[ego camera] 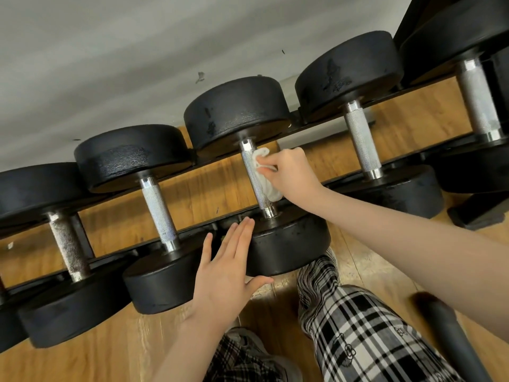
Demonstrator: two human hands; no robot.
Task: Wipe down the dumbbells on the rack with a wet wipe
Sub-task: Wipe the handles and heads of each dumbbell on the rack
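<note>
While right hand [292, 172] presses wipe [264, 177] | dumbbell [254, 175] handle runs near-to-far

Black dumbbells [237, 111] with silver knurled handles [254, 177], white wipe [265, 180], black-and-white plaid trousers [358, 326], honey-brown wooden floor [96, 359].

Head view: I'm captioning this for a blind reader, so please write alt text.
A right hand presses a white wet wipe against the knurled handle of the middle dumbbell on a black rack. The open left hand rests on its near weight.
</note>
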